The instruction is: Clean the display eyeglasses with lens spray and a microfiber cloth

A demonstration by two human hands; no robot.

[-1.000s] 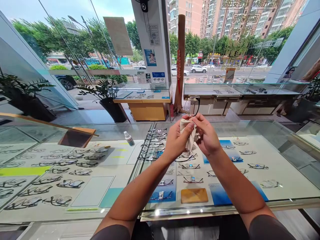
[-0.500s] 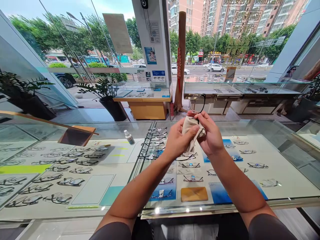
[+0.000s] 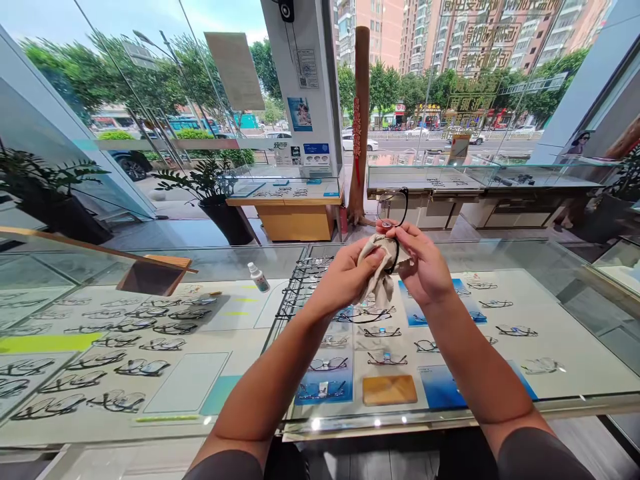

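My left hand (image 3: 353, 270) is closed on a crumpled beige cloth (image 3: 381, 287), its thumb pressing the cloth against a pair of glasses (image 3: 405, 208). My right hand (image 3: 427, 267) pinches the dark frame near its middle. One round lens stands upright above the fingertips; the other is mostly covered by the cloth and my left fingers, with a bit of black rim showing. Both hands are raised over the glass display counter (image 3: 500, 413). Beneath them, inside the counter, lie rows of eyeglasses (image 3: 387, 359).
A small white bottle (image 3: 259, 277) stands on the counter to the left. A brown, rectangular flat item (image 3: 389, 390) lies near the front edge. At far left a wooden-framed piece (image 3: 155, 273) rises over the glass. Beyond are a wooden post (image 3: 361, 127), potted plants and more display cases.
The cloth has shifted slightly left and down with my left hand, and more of the black rim shows beside it. The right hand still pinches the glasses.
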